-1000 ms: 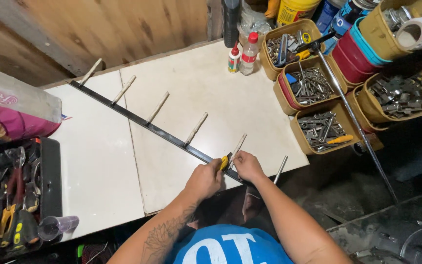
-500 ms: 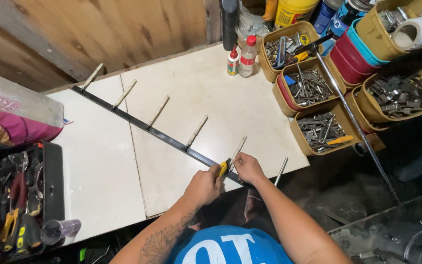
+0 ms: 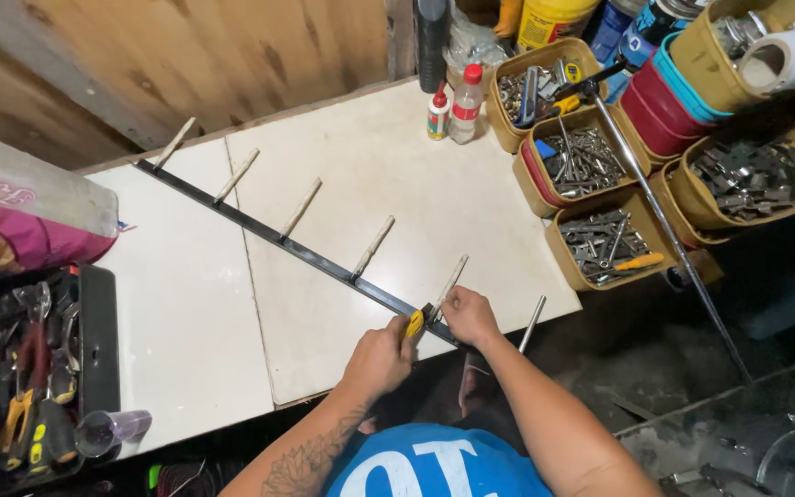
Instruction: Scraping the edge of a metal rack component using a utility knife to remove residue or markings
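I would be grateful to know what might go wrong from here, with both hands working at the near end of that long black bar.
The left hand drives a yellow-handled tool close to the right hand; a slip might jab its fingers.

The black bar ends at the table edge, and one metal peg already overhangs, so a push there might tip or slide it off.

A swinging far end may hit the two bottles.

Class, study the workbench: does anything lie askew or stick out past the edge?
Yes. The black bar with pegs lies diagonally across the table, and its near end overhangs the front edge, where the last peg sticks out over the floor. Left hand holds a yellow tool there.
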